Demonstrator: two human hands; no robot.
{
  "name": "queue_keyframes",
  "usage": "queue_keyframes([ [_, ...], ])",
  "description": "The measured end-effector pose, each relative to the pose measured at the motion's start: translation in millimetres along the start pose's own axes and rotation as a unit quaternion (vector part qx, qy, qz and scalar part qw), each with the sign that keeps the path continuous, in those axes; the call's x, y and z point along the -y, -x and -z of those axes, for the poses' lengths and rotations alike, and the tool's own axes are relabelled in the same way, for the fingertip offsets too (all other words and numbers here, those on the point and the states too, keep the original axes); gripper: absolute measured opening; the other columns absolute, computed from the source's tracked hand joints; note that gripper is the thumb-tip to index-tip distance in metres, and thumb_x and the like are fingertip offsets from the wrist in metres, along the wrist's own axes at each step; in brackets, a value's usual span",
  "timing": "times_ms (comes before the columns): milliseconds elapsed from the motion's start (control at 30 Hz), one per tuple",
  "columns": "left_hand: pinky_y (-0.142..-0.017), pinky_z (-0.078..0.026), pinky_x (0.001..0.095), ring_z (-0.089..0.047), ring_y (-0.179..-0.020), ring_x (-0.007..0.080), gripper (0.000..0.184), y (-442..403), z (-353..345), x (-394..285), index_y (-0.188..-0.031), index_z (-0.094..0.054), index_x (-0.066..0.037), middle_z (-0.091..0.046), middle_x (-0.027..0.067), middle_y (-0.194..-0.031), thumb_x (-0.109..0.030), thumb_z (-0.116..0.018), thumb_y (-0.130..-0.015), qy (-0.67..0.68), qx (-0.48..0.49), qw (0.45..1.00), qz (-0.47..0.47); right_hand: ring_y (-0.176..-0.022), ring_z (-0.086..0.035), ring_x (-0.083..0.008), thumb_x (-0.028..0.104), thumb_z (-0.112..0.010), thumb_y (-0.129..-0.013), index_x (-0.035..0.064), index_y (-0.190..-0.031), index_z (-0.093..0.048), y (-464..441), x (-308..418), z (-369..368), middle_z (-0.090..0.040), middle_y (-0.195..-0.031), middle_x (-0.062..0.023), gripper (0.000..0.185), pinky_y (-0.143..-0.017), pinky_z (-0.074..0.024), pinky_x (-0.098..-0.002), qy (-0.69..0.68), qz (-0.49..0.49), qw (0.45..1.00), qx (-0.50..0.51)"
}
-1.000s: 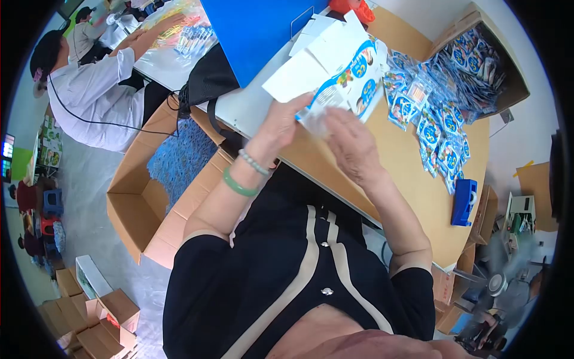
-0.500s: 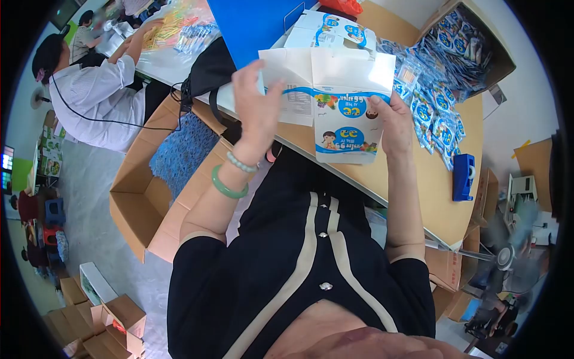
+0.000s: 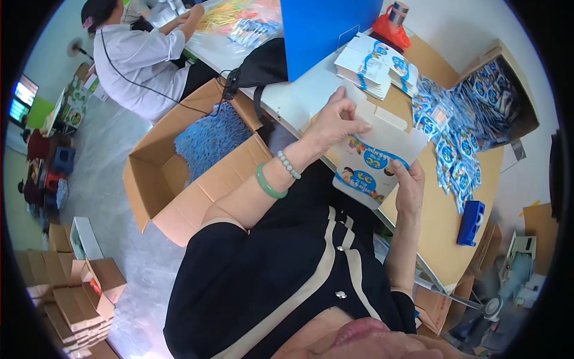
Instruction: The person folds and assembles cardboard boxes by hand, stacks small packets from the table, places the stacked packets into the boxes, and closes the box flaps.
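A white printed carton [image 3: 366, 169] with blue bands and cartoon children is held tilted above the table's front edge. Its top flaps stand up unfolded. My left hand [image 3: 338, 121], wearing a beaded bracelet and a green bangle, pinches the upper left edge of the carton between thumb and fingers. On the other side, my right hand [image 3: 409, 186] grips the right edge, thumb on the printed front and fingers behind, hidden. Just beyond lies a stack of flat cartons [image 3: 366, 63] with the same print.
Small blue-printed packets [image 3: 457, 158] spill from a cardboard box [image 3: 526, 122] on the right. A blue tape dispenser [image 3: 471, 223] sits near the table edge. A blue divider [image 3: 326, 36] stands at the back. Left, an open box [image 3: 149, 179] holds blue material; a co-worker [image 3: 140, 60] sits beyond it.
My left hand, earlier raised with fingers apart beside the carton, now grips its edge. The carton's wide side panel has swung in, so it looks narrower. The whole view has shifted.
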State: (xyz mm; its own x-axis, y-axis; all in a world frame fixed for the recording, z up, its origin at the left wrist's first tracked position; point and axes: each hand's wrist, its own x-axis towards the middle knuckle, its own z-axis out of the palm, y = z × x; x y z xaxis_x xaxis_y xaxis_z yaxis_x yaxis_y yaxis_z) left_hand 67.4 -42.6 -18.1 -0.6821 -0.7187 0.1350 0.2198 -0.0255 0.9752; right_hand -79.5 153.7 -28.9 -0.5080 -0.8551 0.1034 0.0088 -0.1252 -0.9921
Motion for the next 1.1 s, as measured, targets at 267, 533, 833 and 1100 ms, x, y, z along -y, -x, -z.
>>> queue_keyframes([
  [267,-0.118,-0.018,0.0453,0.002,-0.152,0.0384,0.024,4,14,-8,-0.079,-0.066,-0.007,-0.004,0.0301,-0.161,-0.018,-0.086,-0.071,-0.08,0.096,0.992,-0.026,-0.107,-0.062,-0.0155,0.015,-0.066,-0.093,-0.0003,-0.12,-0.065,11,-23,-2,-0.069,-0.113,-0.0073,0.031,-0.098,-0.0427,-0.0327,-0.022,-0.014,0.999,-0.018],
  [533,-0.12,-0.007,0.0513,0.003,-0.152,0.0394,0.028,7,22,8,-0.088,-0.072,-0.008,-0.007,0.0286,-0.162,-0.022,-0.087,-0.069,-0.065,0.116,0.991,-0.02,-0.111,-0.06,-0.0193,0.024,-0.063,-0.096,-0.0026,-0.124,-0.062,30,-4,-16,-0.066,-0.12,-0.0103,0.038,-0.099,-0.0421,-0.0338,0.017,0.008,0.998,-0.052],
  [833,-0.121,-0.009,0.0494,-0.001,-0.152,0.0398,0.021,27,2,-29,-0.089,-0.076,-0.012,-0.013,0.0214,-0.163,-0.014,-0.082,-0.068,-0.273,0.205,0.924,-0.172,-0.111,-0.059,-0.0199,0.037,-0.064,-0.094,-0.0038,-0.123,-0.063,6,23,35,-0.066,-0.118,-0.0116,0.05,-0.098,-0.0423,-0.032,-0.072,-0.049,0.977,0.193],
  [1100,-0.118,-0.006,0.0602,-0.004,-0.151,0.0418,0.011,39,-12,-44,-0.078,-0.07,-0.012,-0.018,0.0188,-0.163,-0.009,-0.078,-0.071,-0.289,0.242,0.892,-0.249,-0.1,-0.062,-0.0149,0.008,-0.066,-0.087,-0.0003,-0.124,-0.065,7,53,8,-0.067,-0.118,-0.0086,0.037,-0.088,-0.0475,-0.0277,0.198,-0.048,0.958,0.204],
])
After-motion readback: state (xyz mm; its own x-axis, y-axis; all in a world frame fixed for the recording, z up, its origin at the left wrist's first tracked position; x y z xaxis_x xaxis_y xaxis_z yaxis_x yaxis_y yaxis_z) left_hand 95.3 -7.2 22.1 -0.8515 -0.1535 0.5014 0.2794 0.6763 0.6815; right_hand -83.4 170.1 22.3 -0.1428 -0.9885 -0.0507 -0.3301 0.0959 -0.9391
